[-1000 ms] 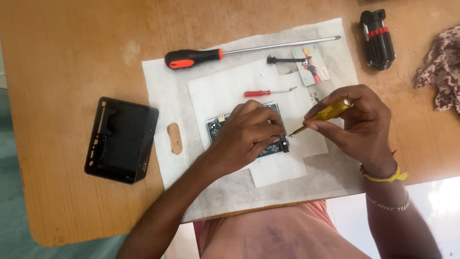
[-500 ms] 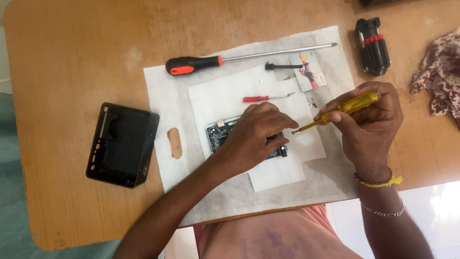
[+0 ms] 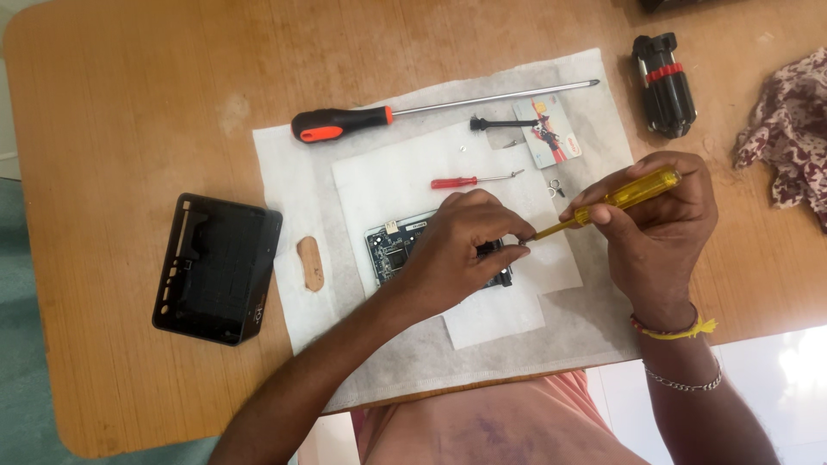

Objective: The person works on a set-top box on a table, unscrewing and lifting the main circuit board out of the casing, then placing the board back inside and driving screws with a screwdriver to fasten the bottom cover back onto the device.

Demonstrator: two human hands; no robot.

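Note:
A small blue-green circuit board (image 3: 389,250) lies on white paper in the middle of the table. My left hand (image 3: 461,250) rests over its right part, fingers curled down onto it. My right hand (image 3: 659,228) grips a yellow-handled screwdriver (image 3: 633,191), whose metal tip points left and down to the board's right edge, just by my left fingertips. Most of the board is hidden under my left hand.
A long black-and-orange screwdriver (image 3: 345,123), a small red screwdriver (image 3: 457,182), a card (image 3: 547,131) and small screws lie on the white cloth (image 3: 284,198). A black plastic case (image 3: 215,267) sits left, a black tool holder (image 3: 663,83) and patterned cloth (image 3: 792,129) right. The table's front edge is close.
My right hand has tilted the yellow screwdriver flatter and shifted slightly right. My left hand stays on the board with its fingers drawn nearer the tip.

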